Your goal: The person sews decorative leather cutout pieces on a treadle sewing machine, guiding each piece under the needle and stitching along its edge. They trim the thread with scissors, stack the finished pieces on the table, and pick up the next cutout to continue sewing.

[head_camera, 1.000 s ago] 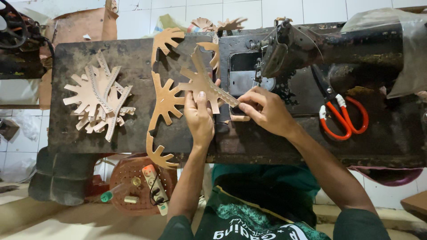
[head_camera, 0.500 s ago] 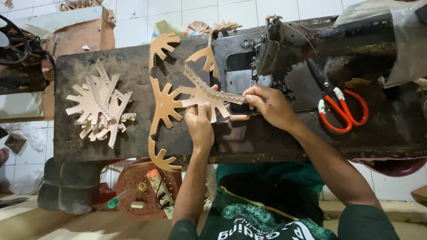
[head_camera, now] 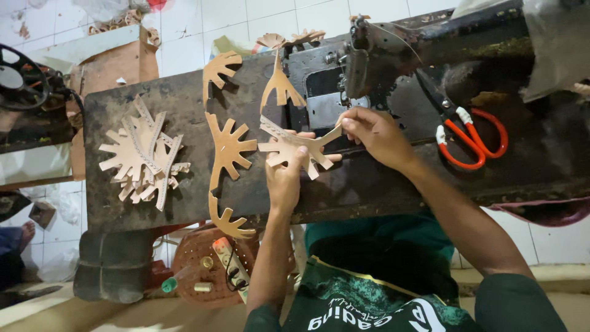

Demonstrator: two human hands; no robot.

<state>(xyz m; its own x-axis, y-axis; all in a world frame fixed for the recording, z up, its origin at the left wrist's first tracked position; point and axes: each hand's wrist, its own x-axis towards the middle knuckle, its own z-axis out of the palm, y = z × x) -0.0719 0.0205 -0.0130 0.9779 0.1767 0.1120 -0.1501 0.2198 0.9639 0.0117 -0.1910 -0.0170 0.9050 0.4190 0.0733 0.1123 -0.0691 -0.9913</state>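
Observation:
My left hand [head_camera: 284, 178] presses and grips a tan leather cut-out piece [head_camera: 294, 147] with finger-like tabs on the dark work table [head_camera: 184, 123]. My right hand [head_camera: 375, 135] pinches the same piece's strap end near the needle of the black sewing machine [head_camera: 393, 55]. A chain of joined tan pieces [head_camera: 227, 154] trails left and down from it over the table edge. Another joined piece [head_camera: 281, 86] lies just behind the machine bed.
A pile of loose tan cut-outs [head_camera: 144, 157] lies at the table's left. Red-handled scissors [head_camera: 467, 135] rest on the machine to the right. A round tray of small parts [head_camera: 206, 270] sits below the table. A cardboard box [head_camera: 117, 61] stands behind.
The piece has been shifted left and turned under the needle. My right hand moved up toward the needle; the trailing chain slid along with it.

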